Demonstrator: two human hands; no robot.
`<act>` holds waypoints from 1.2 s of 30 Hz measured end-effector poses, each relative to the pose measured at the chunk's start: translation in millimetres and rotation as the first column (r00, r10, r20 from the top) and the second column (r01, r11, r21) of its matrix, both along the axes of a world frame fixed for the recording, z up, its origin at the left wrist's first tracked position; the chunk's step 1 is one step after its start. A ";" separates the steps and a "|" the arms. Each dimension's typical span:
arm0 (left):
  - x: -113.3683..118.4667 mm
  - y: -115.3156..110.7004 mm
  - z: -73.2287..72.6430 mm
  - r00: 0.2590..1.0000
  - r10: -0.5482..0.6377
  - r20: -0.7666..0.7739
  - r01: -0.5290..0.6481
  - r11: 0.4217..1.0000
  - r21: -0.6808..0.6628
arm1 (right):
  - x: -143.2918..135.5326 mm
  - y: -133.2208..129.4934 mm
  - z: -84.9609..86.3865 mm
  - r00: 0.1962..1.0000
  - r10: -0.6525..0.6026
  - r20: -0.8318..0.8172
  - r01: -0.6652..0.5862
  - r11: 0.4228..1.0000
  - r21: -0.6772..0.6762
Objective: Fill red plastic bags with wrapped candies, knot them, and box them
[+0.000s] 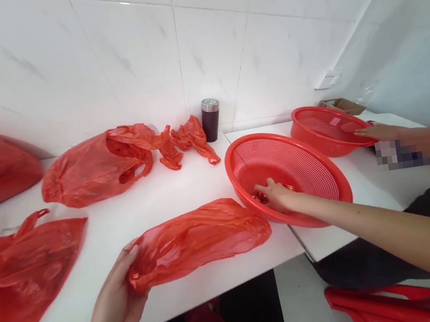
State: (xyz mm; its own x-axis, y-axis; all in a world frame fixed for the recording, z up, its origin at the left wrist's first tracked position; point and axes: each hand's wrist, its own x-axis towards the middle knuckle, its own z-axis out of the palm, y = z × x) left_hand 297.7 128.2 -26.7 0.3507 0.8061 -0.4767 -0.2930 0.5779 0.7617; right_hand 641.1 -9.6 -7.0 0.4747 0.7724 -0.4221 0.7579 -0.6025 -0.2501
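My left hand [123, 290] is closed on the near end of a limp red plastic bag [198, 239], which stretches right across the white table to the rim of a red perforated basket [313, 168]. Inside that basket, my right hand [279, 196] reaches down with its fingers apart, the tips at a few small shiny red pieces [261, 197]. Part of these pieces is hidden under the hand, and no piece is seen lifted.
Filled-looking red bags [83, 172] lie at the left and back left. A dark tumbler [211, 121] stands by the wall. Another person's hand [380, 132] is at a second red basket [318, 145] on the right. Below is a red stool [365, 300].
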 end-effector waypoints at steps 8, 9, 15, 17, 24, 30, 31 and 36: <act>-7.8 -4.5 7.3 0.998 -0.052 0.027 0.053 0.998 -0.042 | 38.3 7.3 17.5 0.982 -0.115 -0.150 0.141 0.974 0.176; -7.1 -5.4 9.7 0.998 -0.058 0.033 0.060 0.996 -0.058 | 37.1 8.0 30.9 0.979 -0.110 -0.173 0.148 0.962 0.230; 2.6 -11.6 18.7 0.996 -0.078 0.042 0.082 0.989 -0.125 | -50.8 18.9 89.2 0.794 0.353 -0.495 0.044 0.779 0.626; 6.3 -13.0 17.8 0.992 -0.111 0.054 0.116 0.986 -0.117 | -90.0 28.5 78.6 0.704 0.508 -0.496 -0.136 0.782 0.608; 6.7 -5.2 10.6 0.983 -0.177 -0.047 0.179 0.983 0.038 | -110.5 45.7 46.4 0.687 0.721 -0.092 -0.608 0.639 0.470; -2.6 -3.0 7.5 0.971 -0.068 -0.228 0.160 0.898 0.410 | -5.8 20.3 62.8 0.956 0.287 0.060 -0.285 0.859 0.426; -4.9 -5.1 7.3 0.957 -0.050 -0.287 0.188 0.858 0.479 | 13.9 13.7 57.1 0.983 0.172 0.072 -0.185 0.935 0.301; -21.3 -14.6 4.4 0.839 -0.039 -0.543 0.461 0.583 0.669 | 64.9 -16.7 16.8 0.994 -0.097 0.058 0.106 0.980 -0.170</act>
State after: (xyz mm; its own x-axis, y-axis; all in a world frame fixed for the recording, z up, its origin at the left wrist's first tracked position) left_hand 276.4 113.6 -22.3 0.5270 0.8430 0.1075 0.2416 -0.2698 0.9321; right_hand 706.0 -26.3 9.7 0.5704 0.6369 -0.5186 0.6995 -0.7077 -0.0998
